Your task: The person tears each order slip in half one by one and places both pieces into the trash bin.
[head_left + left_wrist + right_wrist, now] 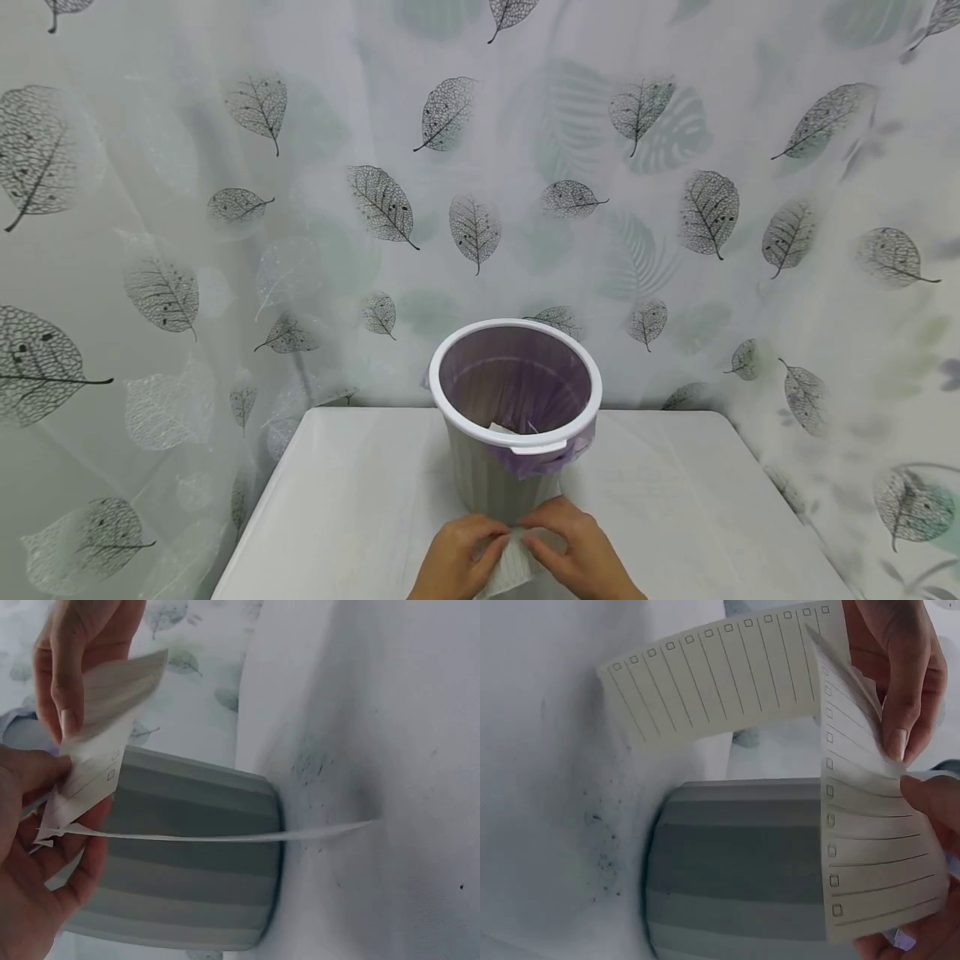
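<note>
Just beyond: ribbed grey round bin, purple plastic liner
Backdrop: white leaf-printed curtain
Grip: curled left hand and right hand pinch bent, lined off-white paper

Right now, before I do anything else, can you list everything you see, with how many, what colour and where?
Paper: two lined parts with small boxes showing, whether joined I can't tell; off-white; between the hands, in front of the bin
Bin: one; grey with a white rim; on the table, towards its far edge
Bin bag: one; purple; lining the bin, partly hanging outside under the rim
Scrap: at least one; white; inside the bin
Table: one; white; under the bin
Marks: several; dark; on the table
Leaf-print curtain: count unclear; whitish with grey and green leaves; behind and beside the table
Left hand: one; pinching the paper
Right hand: one; pinching the paper
</note>
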